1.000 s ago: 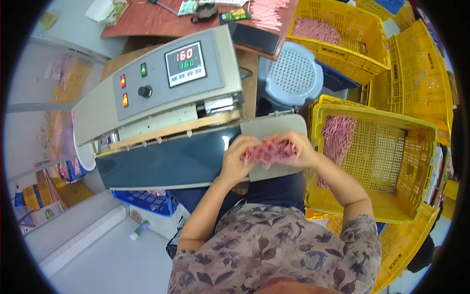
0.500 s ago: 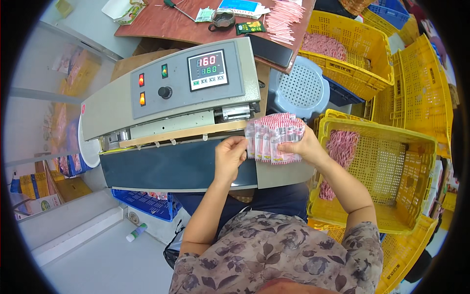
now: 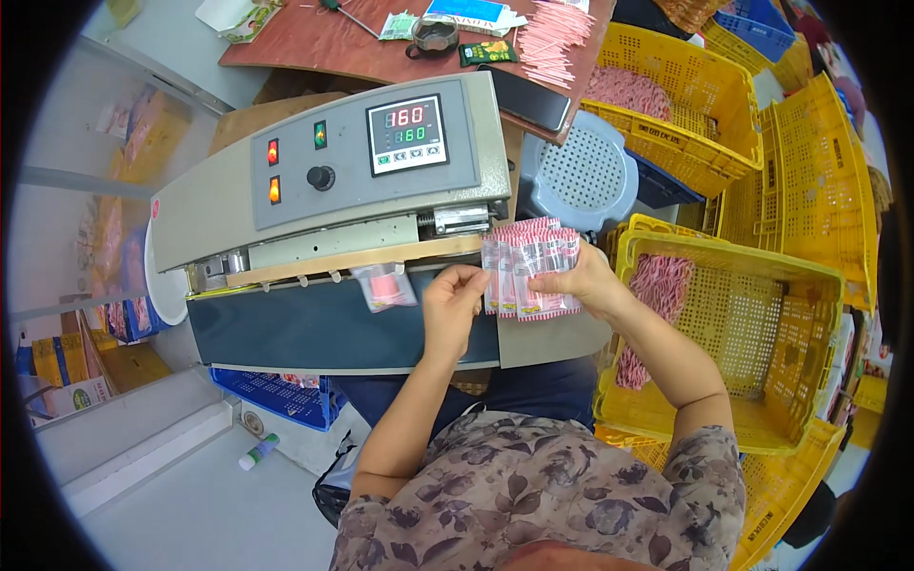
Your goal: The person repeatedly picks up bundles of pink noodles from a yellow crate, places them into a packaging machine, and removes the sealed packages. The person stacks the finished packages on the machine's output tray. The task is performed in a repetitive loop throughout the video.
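Note:
My right hand grips a fanned stack of small clear packets, pink-and-white striped at their ends, thumb on top. Closed in a pinch, my left hand has its fingertips at the stack's left edge, on the leftmost packet. Both hands are over the right end of the band sealing machine. To the left of my left hand, a single packet with pink contents lies over the machine's dark belt, its upper edge at the pale sealing strip.
A lit control panel with a knob is on the machine. Behind it, a reddish table bears pink sticks, a phone and a dark cup. A blue-grey stool and yellow crates with pink pieces stand at right.
A single packet now shows at the sealing strip, left of my left hand. The stack in my right hand has shifted slightly left, and my left fingertips are at its edge.

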Demonstrator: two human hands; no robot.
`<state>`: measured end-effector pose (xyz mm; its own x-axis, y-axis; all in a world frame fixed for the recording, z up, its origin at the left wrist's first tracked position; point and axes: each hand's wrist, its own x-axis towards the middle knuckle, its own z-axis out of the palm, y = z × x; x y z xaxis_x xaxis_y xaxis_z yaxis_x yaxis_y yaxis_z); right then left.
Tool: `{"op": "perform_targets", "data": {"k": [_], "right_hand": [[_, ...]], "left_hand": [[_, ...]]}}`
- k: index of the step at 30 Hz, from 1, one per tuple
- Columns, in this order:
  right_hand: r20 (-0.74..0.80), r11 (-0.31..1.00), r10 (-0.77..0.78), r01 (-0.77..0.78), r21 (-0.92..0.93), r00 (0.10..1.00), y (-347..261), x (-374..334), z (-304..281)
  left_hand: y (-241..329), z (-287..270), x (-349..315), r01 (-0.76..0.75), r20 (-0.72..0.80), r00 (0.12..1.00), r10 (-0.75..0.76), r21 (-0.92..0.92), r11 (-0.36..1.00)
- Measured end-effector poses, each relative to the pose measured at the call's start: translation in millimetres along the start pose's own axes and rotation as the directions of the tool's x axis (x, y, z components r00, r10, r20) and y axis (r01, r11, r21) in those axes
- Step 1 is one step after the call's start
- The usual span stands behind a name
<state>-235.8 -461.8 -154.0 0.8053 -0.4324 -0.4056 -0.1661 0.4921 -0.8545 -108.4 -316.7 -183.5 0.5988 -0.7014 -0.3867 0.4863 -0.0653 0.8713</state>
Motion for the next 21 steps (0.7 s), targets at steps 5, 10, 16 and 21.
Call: {"op": "perform_targets", "data": {"k": [5,10,16,21], "right_hand": [[-0.003,0.999,0.048,-0.048,0.008,0.999,1,-1,-9],[-0.014,0.999,0.049,-0.049,0.010,0.999,2,0,-10],[0.055,0.999,0.039,-0.039,-0.001,0.998,-12,3,5],[0.020,0.998,0.059,-0.059,-0.008,0.998,-6,0,0]], "left_hand": [[10,-34,0,0.072,-0.188,0.978,-0.089,-0.099,0.992],[6,-47,-17,-0.376,-0.364,0.832,0.419,0.185,0.908],[0,1,1,0.030,0.013,0.999,-0.029,-0.061,0.998],[6,-26,1,0.070,-0.141,0.986,-0.088,-0.125,0.990]]}}
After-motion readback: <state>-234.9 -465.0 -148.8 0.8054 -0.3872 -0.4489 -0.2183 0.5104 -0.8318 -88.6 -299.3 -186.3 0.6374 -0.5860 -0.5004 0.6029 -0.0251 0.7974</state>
